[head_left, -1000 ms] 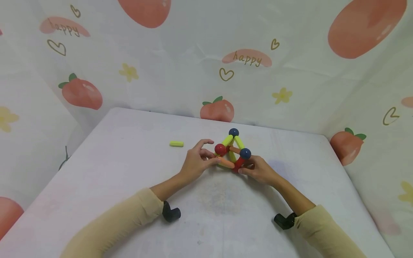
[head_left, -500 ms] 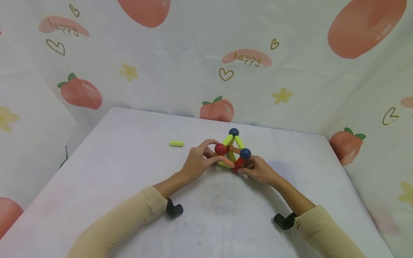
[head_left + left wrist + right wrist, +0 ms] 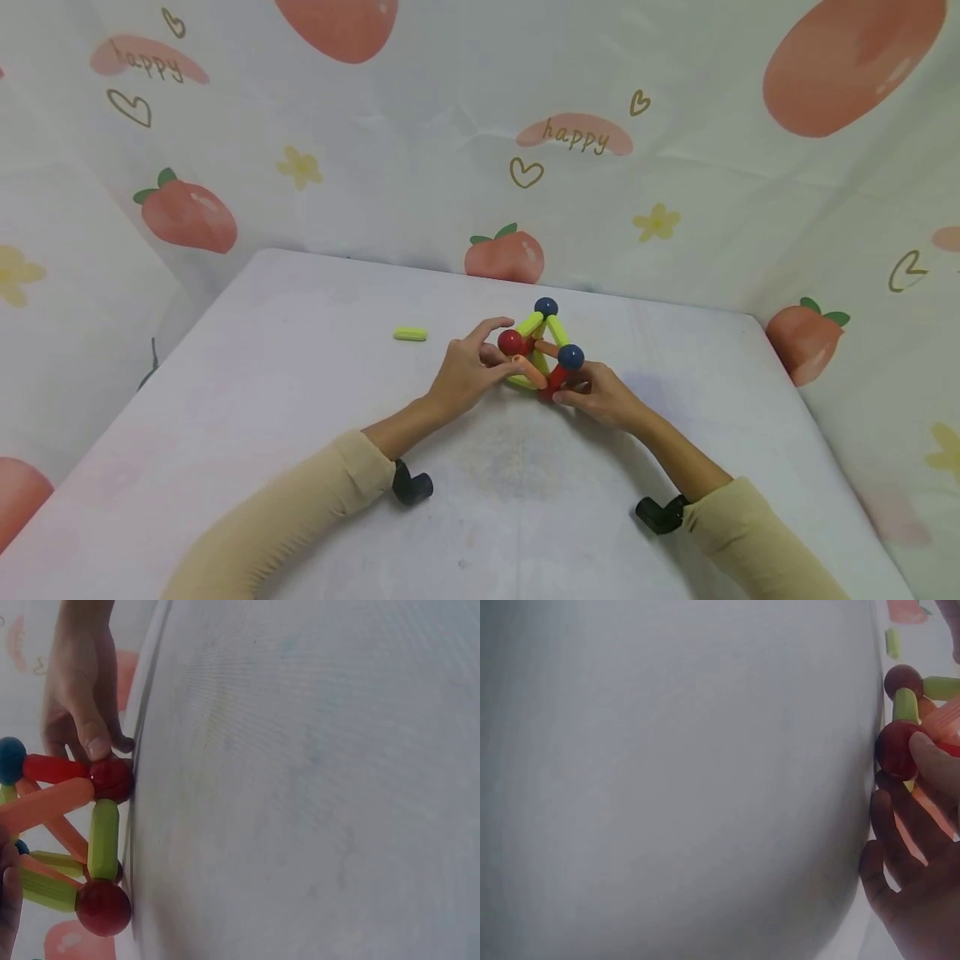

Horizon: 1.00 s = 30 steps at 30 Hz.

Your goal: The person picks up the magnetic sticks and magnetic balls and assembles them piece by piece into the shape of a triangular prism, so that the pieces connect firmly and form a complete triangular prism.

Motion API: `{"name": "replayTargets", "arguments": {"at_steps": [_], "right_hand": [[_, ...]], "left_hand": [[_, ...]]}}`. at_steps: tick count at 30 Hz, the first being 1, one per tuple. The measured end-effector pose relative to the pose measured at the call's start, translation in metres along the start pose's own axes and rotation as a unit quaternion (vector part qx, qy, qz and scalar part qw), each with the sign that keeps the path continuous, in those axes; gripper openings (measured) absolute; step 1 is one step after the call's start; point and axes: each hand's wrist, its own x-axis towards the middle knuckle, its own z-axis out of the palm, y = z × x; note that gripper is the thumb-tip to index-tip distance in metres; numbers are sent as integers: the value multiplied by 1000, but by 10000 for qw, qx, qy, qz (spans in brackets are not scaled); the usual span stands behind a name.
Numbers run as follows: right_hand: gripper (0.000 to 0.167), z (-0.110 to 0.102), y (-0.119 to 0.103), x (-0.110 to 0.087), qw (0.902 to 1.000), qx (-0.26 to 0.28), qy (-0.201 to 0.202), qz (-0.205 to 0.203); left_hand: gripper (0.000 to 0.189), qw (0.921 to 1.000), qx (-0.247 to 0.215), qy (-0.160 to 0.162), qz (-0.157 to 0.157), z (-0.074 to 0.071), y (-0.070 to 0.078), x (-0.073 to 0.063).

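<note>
On the table stands a ball-and-stick magnetic frame: a dark blue ball at the top, another blue ball at the right, and a red ball at the left, joined by yellow-green, orange and red sticks. My left hand pinches the free end of an orange stick, its index finger raised by the left red ball. That stick's other end meets the lower red ball. Thumb and fingers of my right hand grip this lower ball, seen also in the right wrist view.
A loose yellow-green stick lies on the white table, left of the frame. Behind the table hangs a white cloth printed with peaches. Black wrist cameras hang at both sleeves.
My left hand has shifted slightly right and up. The orange stick's pinched end has swung up and rightward with it. My right hand stays on the lower red ball.
</note>
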Motion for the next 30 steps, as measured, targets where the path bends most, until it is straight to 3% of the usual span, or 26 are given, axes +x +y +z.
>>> {"name": "replayTargets", "arguments": {"at_steps": [5, 9, 14, 19, 25, 30], "right_hand": [[34, -1, -1, -1, 9997, 56, 22, -227], [35, -1, -2, -1, 9999, 80, 42, -115], [40, 0, -1, -1, 10000, 71, 37, 38], [43, 0, -1, -1, 10000, 78, 35, -14], [47, 1, -2, -1, 9999, 106, 12, 59], [35, 1, -2, -1, 9999, 60, 11, 91]], "left_hand": [[58, 9994, -61, 105, -325, 1, -1, 2], [56, 9984, -102, 141, -534, 2, -4, 6], [51, 9979, 19, 83, -636, 1, -8, 8], [52, 9981, -124, -187, -582, -4, -12, 8], [57, 9969, 40, -563, -543, -27, -26, 6], [54, 9943, 419, -484, -854, -62, -49, 5]]}}
